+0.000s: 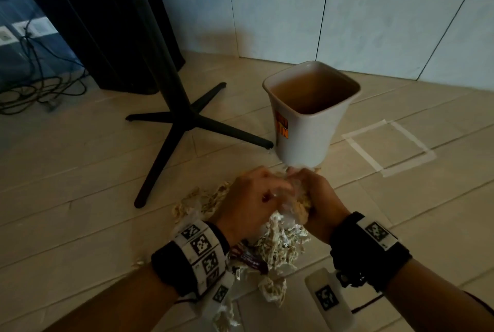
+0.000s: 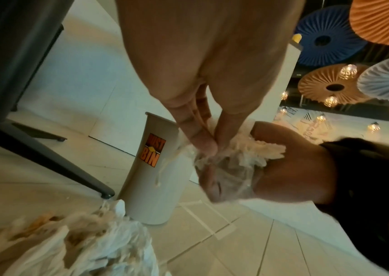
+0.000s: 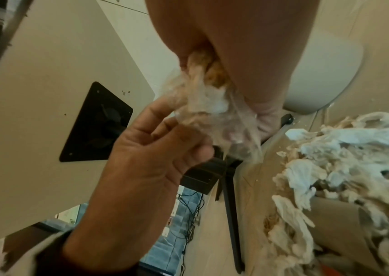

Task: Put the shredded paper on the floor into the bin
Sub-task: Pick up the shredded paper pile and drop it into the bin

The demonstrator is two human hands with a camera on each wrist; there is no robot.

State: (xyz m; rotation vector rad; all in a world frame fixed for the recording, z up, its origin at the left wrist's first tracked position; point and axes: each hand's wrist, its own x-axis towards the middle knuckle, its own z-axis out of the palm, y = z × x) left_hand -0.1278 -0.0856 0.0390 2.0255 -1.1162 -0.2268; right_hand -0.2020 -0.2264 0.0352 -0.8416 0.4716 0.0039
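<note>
A white bin (image 1: 310, 118) with an orange label stands open on the tiled floor; in the left wrist view the bin (image 2: 155, 183) is just behind my fingers. Both hands meet right in front of it. My left hand (image 1: 267, 192) and right hand (image 1: 307, 192) together grip a clump of shredded paper (image 1: 296, 198) mixed with clear plastic film. The clump (image 2: 255, 149) (image 3: 210, 100) is held above the floor. A larger pile of shredded paper (image 1: 280, 243) (image 3: 330, 177) lies on the floor under my wrists.
A black table base (image 1: 187, 120) with cross feet stands left of the bin, a dark cabinet (image 1: 93, 24) and cables (image 1: 34, 91) behind it. A tape square (image 1: 387, 147) marks the floor on the right. A crumpled wrapper (image 1: 251, 262) lies in the pile.
</note>
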